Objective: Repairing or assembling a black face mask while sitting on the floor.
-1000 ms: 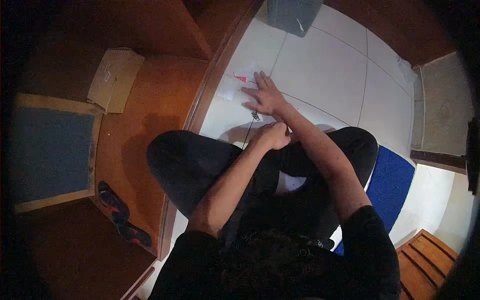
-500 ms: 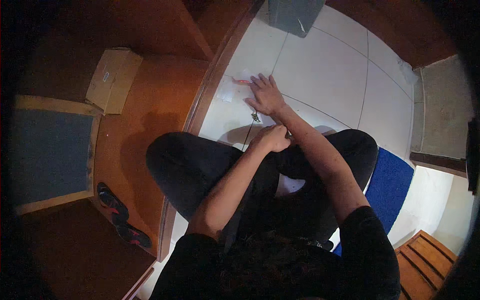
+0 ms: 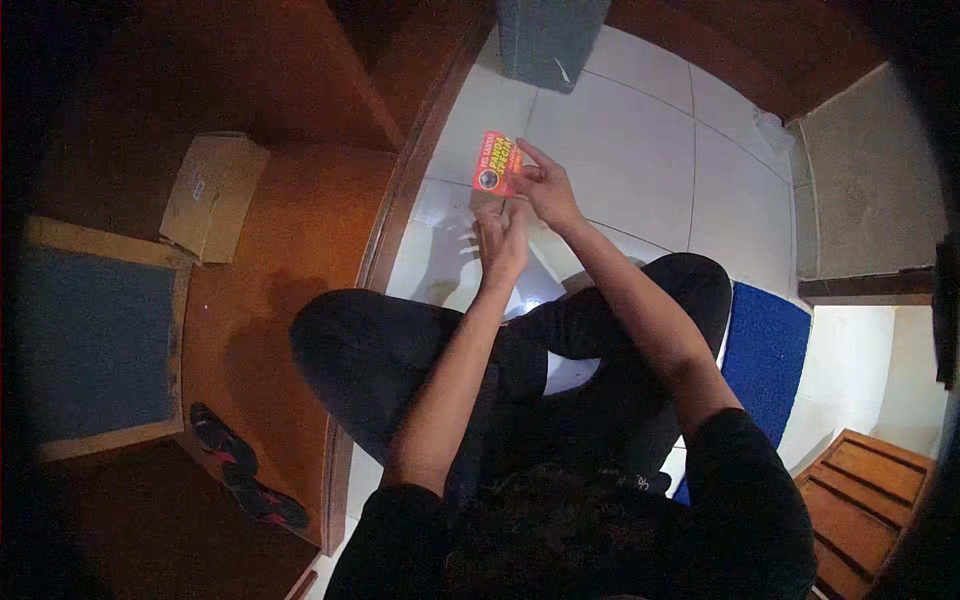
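A flat red card or packet (image 3: pixel 490 160), with yellow print and a round dark picture, is held up over the white tiled floor (image 3: pixel 640 160). My right hand (image 3: pixel 548 190) is closed on its right edge, with the index finger stretched out past it. Just below the card, my left hand (image 3: pixel 503 245) has its fingers apart and raised towards its lower edge. Whether those fingertips touch the card I cannot tell. My two hands are close together at the thumbs.
Wooden furniture with a raised edge runs along the left, bearing a cardboard box (image 3: pixel 215 195) and dark sandals (image 3: pixel 240 465). A grey block-like object (image 3: pixel 550 45) stands ahead. A blue mat (image 3: pixel 765 360) lies at right, near a slatted wooden piece (image 3: pixel 870 505). My crossed legs (image 3: pixel 380 350) are below my hands.
My right hand has lifted off the floor with the red card, which now shows its printed face. My left hand has moved forward from my lap and its fingers have spread.
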Motion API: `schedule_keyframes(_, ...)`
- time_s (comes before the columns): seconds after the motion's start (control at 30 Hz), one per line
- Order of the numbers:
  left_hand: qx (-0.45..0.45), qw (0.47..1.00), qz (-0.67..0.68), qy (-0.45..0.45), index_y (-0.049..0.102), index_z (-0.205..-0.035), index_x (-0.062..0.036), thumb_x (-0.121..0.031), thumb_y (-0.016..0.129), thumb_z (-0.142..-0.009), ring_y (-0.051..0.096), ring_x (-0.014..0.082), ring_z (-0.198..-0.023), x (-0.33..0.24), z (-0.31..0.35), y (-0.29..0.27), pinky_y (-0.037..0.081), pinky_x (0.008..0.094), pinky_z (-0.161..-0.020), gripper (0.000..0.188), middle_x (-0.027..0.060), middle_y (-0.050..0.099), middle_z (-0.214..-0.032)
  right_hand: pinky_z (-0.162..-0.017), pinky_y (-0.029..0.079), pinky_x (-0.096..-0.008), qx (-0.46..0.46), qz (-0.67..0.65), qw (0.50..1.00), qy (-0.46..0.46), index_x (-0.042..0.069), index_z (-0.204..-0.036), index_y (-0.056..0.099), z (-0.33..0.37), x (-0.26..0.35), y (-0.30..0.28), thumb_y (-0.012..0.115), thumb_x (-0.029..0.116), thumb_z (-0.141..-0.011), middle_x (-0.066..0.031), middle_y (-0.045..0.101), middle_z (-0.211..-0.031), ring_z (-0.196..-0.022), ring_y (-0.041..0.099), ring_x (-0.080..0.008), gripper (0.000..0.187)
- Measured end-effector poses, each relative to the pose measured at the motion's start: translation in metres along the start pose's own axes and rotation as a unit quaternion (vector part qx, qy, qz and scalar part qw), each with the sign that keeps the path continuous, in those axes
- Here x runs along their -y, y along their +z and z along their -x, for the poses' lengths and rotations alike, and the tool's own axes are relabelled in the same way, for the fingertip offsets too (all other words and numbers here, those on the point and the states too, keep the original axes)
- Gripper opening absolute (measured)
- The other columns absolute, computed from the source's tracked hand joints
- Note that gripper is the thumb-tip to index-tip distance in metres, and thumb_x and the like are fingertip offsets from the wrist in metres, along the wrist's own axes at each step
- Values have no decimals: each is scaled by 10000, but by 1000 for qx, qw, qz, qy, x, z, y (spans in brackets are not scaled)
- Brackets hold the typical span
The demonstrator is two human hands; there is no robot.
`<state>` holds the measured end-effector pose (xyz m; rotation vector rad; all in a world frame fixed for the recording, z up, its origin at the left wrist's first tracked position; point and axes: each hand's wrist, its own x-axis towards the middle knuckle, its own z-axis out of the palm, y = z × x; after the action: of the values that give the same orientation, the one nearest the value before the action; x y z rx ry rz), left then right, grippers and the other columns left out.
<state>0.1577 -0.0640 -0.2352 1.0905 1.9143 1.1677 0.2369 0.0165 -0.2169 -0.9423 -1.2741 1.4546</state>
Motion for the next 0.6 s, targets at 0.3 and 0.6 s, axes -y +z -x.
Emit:
schedule_keyframes(0.3, 37, 966, 255, 25, 578, -975, 41, -206, 484, -914, 549, 141, -688, -40, -1, -23, 435, 300, -627, 272, 86, 612, -805, -668, 474, -234, 2, -94, 980, 174, 37, -1101, 566, 43, 60, -19, 603, 130, -844, -45, 639, -883, -776, 598, -109, 276)
schedule_keyframes(0.6, 60, 987, 83, 127, 569, -881, 22, -204, 527, -883, 564, 165, -638, -65, 8, -44, 440, 327, -599, 229, 125, 582, -677, -670, 470, -241, 55, -107, 972, 203, 11, -1075, 569, 53, 76, -52, 592, 117, -845, -37, 607, -896, -753, 568, -105, 254)
